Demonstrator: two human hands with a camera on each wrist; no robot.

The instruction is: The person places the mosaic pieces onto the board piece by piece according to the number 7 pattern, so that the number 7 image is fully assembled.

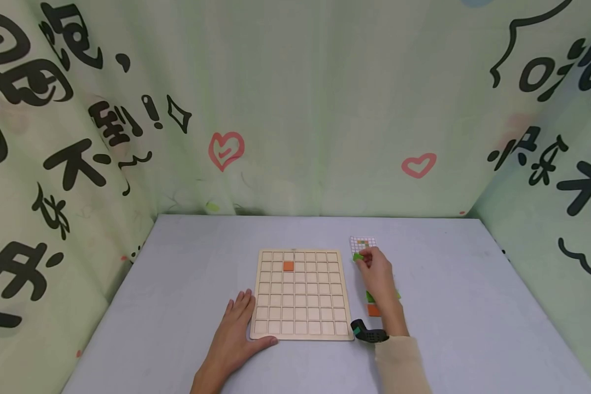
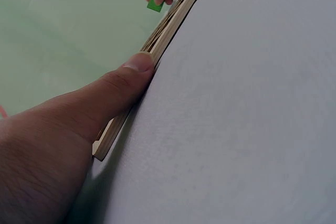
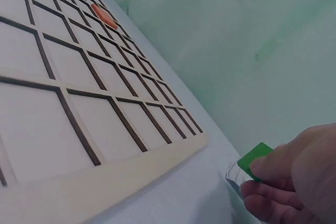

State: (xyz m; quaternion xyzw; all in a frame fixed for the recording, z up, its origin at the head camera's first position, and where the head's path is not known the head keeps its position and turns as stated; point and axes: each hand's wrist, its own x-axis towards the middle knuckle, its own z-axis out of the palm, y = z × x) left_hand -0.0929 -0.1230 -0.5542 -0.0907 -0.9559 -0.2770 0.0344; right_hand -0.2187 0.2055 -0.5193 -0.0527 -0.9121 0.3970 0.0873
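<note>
Nearest: a beige sleeve point(image 1: 403, 364) on the R arm, w/ a black wrist device point(image 1: 373, 334) just past the cuff, bearing a small teal patch. Opp. side, the L hand point(image 1: 236, 331) lies by the board's near L corner, palm down, fingers straight & close tog. along the L edge, thumb stretched out to the near edge. L wrist view shows the thumb touching that edge; nothing gripped there.

Next, the wooden board point(image 1: 301, 313) — flat on the table point(image 1: 197, 273), btwn the two hands, a 7 x 7 grid of square cells. Beyond its R edge, next to the R forearm: a loose orange tile point(image 1: 374, 310), w/ a green tile point(image 1: 370, 297) just past it, both partly hidden by the arm. Another green bit point(image 1: 398, 295) peeks out on the wrist's far side.

Farther up, the R hand point(image 1: 379, 276), well apart from the L, pinches a green piece point(image 1: 357, 256) btwn thumb & fingers, by the near part of a small gridded card point(image 1: 363, 241) w/ coloured squares. Can't tell if piece & card touch. About level w/ it, an orange square point(image 1: 288, 266) sits in the board — 2nd row from far edge, 3rd col. from L.

Behind everything: pale green curtain point(image 1: 295, 109), red hearts, black lettering.
</note>
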